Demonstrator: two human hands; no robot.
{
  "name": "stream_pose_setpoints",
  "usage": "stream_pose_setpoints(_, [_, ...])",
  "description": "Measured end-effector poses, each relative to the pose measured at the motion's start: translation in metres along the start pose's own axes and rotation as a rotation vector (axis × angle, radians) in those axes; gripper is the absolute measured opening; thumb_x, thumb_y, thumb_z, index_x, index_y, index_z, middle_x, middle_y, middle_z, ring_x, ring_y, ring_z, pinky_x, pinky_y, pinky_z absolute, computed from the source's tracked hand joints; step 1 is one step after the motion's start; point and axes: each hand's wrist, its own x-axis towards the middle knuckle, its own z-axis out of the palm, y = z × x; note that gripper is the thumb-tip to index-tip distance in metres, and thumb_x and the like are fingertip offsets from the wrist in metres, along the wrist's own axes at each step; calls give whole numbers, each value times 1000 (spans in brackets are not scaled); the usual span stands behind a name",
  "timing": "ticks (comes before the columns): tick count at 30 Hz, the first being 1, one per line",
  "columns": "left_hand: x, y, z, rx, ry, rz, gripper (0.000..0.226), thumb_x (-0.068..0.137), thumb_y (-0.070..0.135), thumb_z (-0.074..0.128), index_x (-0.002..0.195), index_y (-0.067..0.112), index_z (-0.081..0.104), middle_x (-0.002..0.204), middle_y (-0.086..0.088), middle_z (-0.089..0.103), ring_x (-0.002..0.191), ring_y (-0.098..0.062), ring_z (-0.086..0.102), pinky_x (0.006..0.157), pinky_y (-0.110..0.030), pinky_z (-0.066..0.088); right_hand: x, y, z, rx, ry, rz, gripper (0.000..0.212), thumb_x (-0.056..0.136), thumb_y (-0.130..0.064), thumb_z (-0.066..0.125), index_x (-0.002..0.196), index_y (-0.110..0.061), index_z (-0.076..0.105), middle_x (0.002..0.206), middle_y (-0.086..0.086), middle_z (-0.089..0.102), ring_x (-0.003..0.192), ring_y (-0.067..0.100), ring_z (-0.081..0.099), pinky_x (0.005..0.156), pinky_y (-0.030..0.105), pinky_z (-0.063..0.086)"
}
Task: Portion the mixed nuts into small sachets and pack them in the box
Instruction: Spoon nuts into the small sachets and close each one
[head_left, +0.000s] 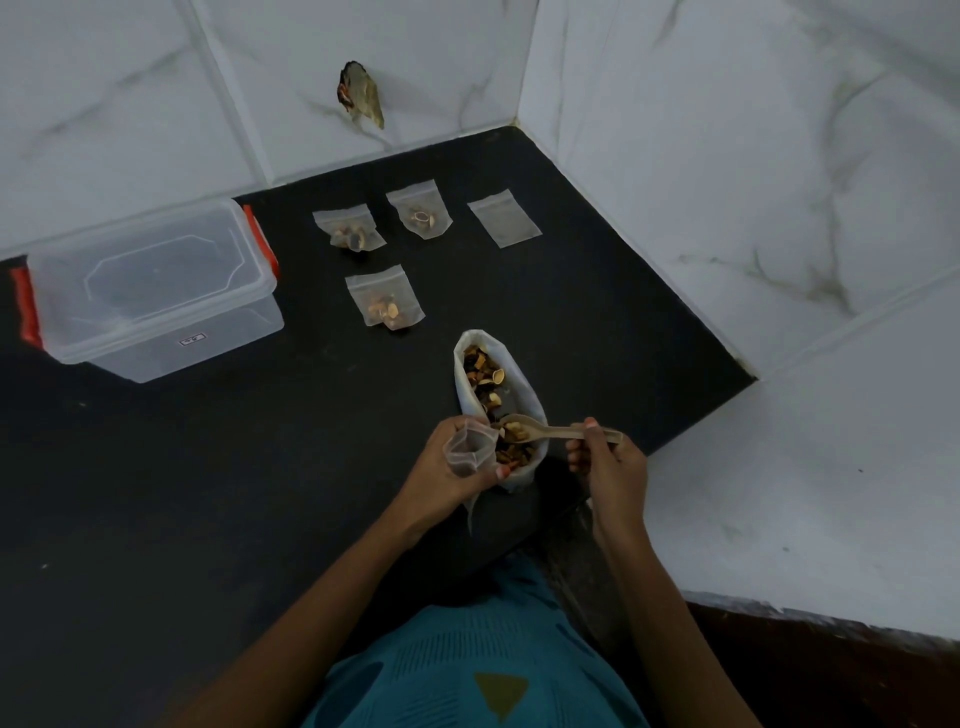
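- Black countertop (208, 467) fills a corner walled by white marble-patterned tiles (727, 156); a dark chipped patch (361, 93) marks the back wall.
- Fingers of the left hand (457, 462) curl round a small open sachet (467, 447), holding it upright with its mouth spread. It looks empty.
- Thumb and fingertips of the right hand (605, 457) pinch the handle end of a wooden spoon (550, 431). Its bowl carries a few nuts and sits just beside the sachet's mouth.
- Both hands work over the near end of a large bag of mixed nuts (493, 395), which lies open on the counter, pointing away from the person, with nuts and shells showing along its length.
- Beyond the bag lies one filled sachet (385, 304), flat on the counter.
- Further back runs a row of three: a left filled sachet (350, 231), a middle filled sachet (421, 210) and, to the right, a flat empty sachet (504, 218). All lie apart from one another.
- Well to the left stands a clear plastic box (150, 291) with red latches (260, 239) at both ends. Its clear lid seems to be on, and no sachets show inside.
- At the bottom edge, the person's teal shirt (467, 665) shows between the forearms.
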Motion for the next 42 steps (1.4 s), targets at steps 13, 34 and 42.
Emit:
stream_pose_setpoints(13, [-4,7,-4,-9,-33,-39,42,79,5,69,116,14,50,111,9,54,96,9,55,76,-9,48,4,-5,-14,144,15,130,19,93,-19,49,85,-9,63,70,2,59,63,9,53,61,19,45])
stream_pose_setpoints(34, [-6,7,-3,-18,-53,-1,42,80,8,69,115,20,50,115,4,56,106,-6,56,78,-12,49,13,-30,8,-586,-115,-285,17,95,-20,47,85,-9,56,79,8,60,70,15,58,61,18,43])
stream_pose_setpoints(42, [-4,2,-3,-4,-51,5,50,72,20,72,116,21,49,114,3,56,106,-6,56,80,-12,48,12,-17,0,-354,-212,-237,17,93,-16,50,80,-10,59,66,-1,58,55,2,55,54,7,45])
